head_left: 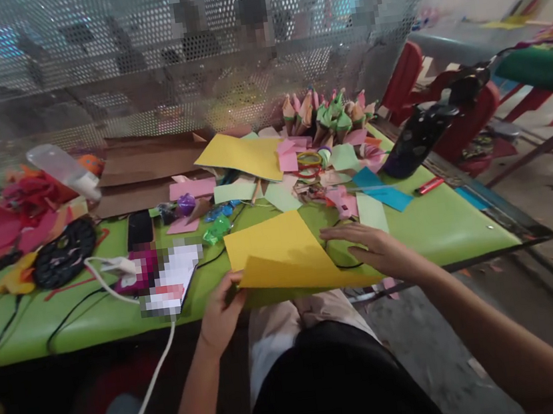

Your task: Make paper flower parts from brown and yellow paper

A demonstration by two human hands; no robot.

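A yellow sheet of paper [276,244] lies in front of me at the near edge of the green table, its front part raised in a darker, shaded flap. My left hand [223,311] pinches the sheet at its near left corner, thumb and fingers together. On the other side, my right hand [375,245] is open, its fingers stretched out flat just beyond the paper's right edge; whether it touches the sheet I cannot tell. Behind lies another yellow paper [244,154], resting on scattered pink and pale green slips.
Paper cones [326,117] stand clustered at the back. A dark bottle [412,143] and a red marker [429,186] are on the right. Leftward are a phone [172,280] on a white cable, a power strip [136,271] and a black tape-like coil [65,253]. A perforated metal screen [143,109] rises behind.
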